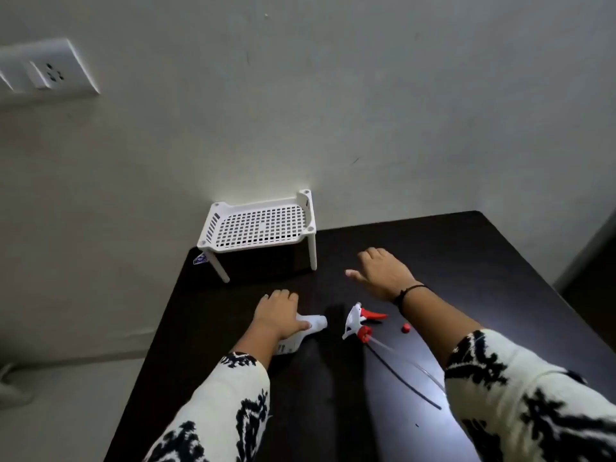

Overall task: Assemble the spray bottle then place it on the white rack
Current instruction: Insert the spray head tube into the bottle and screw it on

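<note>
Table: dark, nearly black glossy rectangular tabletop point(466, 261), its far edge pushed against the wall, a bright patch of light reflected on the near right part
Sticker: small blue and white label point(200, 259) stuck on the tabletop's far left corner
Wall: plain off-white painted wall point(366, 95) behind the table, with a few faint dark marks
Socket plate: white plastic wall plate point(43, 70) at upper left, carrying a pin socket and rocker switches
Floor: pale grey floor point(66, 411) to the left of the table, dimly lit
Right edge: a dark vertical strip point(596, 261) beyond the wall corner, too dim to tell what it is
</note>
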`<move>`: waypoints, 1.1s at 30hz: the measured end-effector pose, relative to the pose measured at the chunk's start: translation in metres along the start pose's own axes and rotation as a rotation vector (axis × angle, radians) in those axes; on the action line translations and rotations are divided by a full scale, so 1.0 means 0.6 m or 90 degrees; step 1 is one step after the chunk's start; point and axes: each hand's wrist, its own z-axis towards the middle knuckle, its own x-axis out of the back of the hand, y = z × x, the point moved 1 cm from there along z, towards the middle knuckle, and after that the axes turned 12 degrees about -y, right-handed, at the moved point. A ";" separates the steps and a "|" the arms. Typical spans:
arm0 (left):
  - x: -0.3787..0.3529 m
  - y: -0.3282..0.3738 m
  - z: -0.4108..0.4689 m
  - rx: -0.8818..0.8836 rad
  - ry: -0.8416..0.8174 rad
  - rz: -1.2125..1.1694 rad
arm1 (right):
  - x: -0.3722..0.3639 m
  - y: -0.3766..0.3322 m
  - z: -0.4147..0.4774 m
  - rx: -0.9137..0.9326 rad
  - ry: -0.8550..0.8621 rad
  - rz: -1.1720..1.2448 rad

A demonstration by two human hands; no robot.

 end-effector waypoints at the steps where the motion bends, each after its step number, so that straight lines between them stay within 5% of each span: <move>1: -0.007 0.000 0.004 0.008 -0.043 0.025 | -0.009 0.001 0.002 -0.008 -0.019 0.001; 9: -0.054 0.030 0.043 -0.011 -0.053 0.199 | -0.040 0.007 0.018 -0.025 -0.079 0.029; 14: -0.057 0.054 0.061 0.007 -0.021 0.178 | -0.045 0.014 0.027 -0.041 -0.090 0.033; 23: 0.039 0.062 0.052 0.037 0.119 -0.156 | -0.078 0.011 0.040 -0.128 -0.190 0.137; 28: 0.027 0.056 0.034 0.037 0.160 -0.482 | -0.133 -0.004 0.049 -0.203 -0.248 0.154; 33: -0.006 0.055 0.023 0.007 0.165 -0.630 | -0.170 -0.019 0.068 -0.268 -0.295 0.179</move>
